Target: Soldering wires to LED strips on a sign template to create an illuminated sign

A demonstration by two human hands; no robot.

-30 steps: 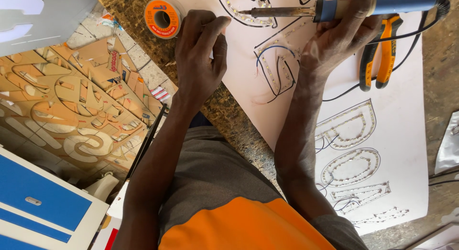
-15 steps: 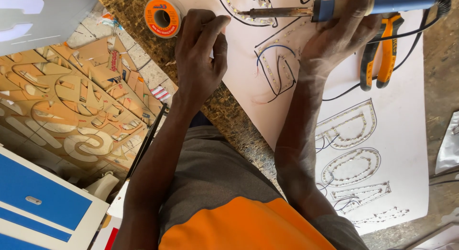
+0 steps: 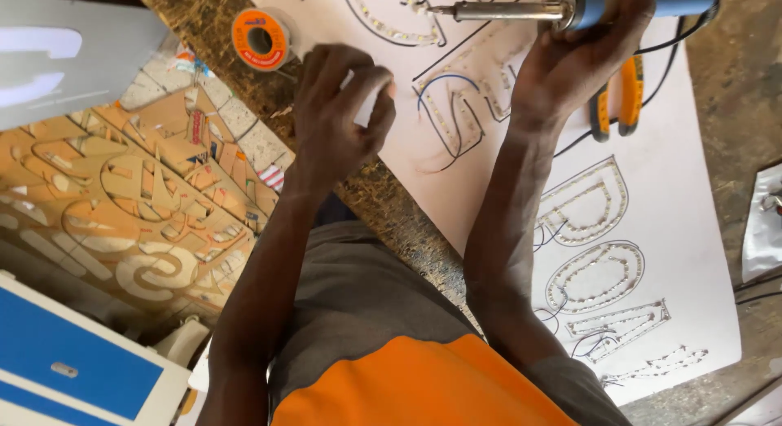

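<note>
My right hand (image 3: 582, 55) grips a blue-handled soldering iron (image 3: 521, 10), whose metal tip points left over a white sign board (image 3: 692, 230). Outlined letters on the board are filled with rows of small lights and thin wires. The tip hovers at a letter near the board's top edge, just above an S-shaped letter (image 3: 456, 108). My left hand (image 3: 338, 120) is at the board's left edge with its fingers curled. It is blurred, something white shows between the fingers, and I cannot make out whether it holds anything.
An orange spool of solder (image 3: 261, 39) lies on the rough brown table (image 3: 391, 206) beside my left hand. Orange-handled pliers (image 3: 619, 100) rest on the board under the iron's black cord. On the floor at left are a cut-out letter panel (image 3: 122, 198) and a blue-and-white cabinet (image 3: 73, 369).
My left hand was lying flat with fingers spread at the board's edge; now its fingers have curled up. The soldering iron has stayed in nearly the same place.
</note>
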